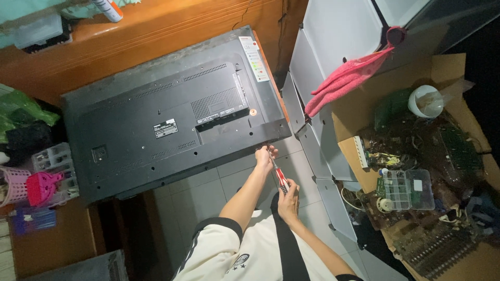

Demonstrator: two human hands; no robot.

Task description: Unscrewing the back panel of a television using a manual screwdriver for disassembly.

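Note:
A large flat television (156, 130) lies with its dark back panel facing up. A screwdriver (279, 177) with a red and white handle points at the panel's near right corner. My left hand (265, 156) pinches the metal shaft right at the television's edge. My right hand (289, 196) is wrapped around the end of the handle, just below the left hand. Both forearms reach up from the bottom of the view, over my pale shirt with dark trim.
A wooden bench (156, 36) runs behind the television. White cabinet panels (333, 47) with a pink cloth (346, 80) stand to the right. Cardboard (448, 67) holds circuit boards (442, 145), a clear compartment box (406, 188) and a white cup (424, 100). Pink baskets (31, 187) sit at left. Grey floor tiles (229, 182) lie below.

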